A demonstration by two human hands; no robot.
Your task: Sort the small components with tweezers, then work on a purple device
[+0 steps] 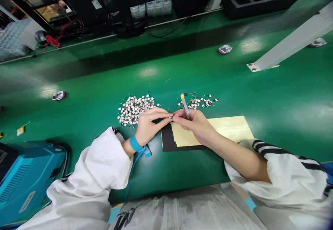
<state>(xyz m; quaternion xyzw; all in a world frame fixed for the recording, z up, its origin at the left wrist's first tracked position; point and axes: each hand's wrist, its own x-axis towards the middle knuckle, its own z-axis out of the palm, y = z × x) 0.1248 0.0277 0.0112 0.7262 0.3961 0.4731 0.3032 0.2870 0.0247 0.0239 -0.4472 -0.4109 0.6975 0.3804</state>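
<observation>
My left hand wears a blue wrist strap and pinches something very small between thumb and forefinger, too small to make out. My right hand holds tweezers upright, their tips meeting the left fingertips. Both hands hover over the left edge of a yellow sheet lying on a black sheet. A large pile of small square parts lies just beyond my left hand. A smaller pile lies beyond my right hand.
The green bench carries a blue device at the lower left, small purple items, and a white frame leg at the right. Black equipment and trays line the far edge. Clear plastic wrap lies at the near edge.
</observation>
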